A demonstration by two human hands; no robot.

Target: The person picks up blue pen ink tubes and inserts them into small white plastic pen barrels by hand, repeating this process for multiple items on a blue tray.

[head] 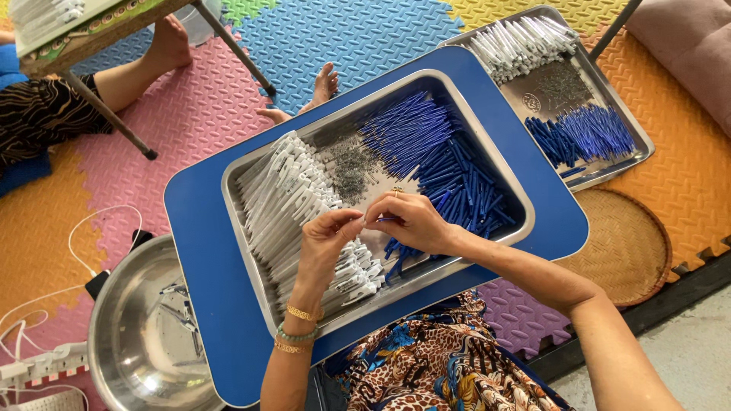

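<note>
While both hands [373, 228] meet, blue pen part [386, 219] pinched between fingers [364, 221]

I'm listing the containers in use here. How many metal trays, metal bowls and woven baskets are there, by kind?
Rectangular metal trays: 2, the large tray under the hands and the far tray at upper right
Round metal bowls: 1, the bowl at lower left
Round woven baskets: 1, the basket on the floor mat
Total: 4

Left hand [326, 240]: gold chain bracelets and a green bead bracelet at the wrist. Right hand [415, 221]: gold ring. Floral, leopard-patterned garment [442, 358].
</note>
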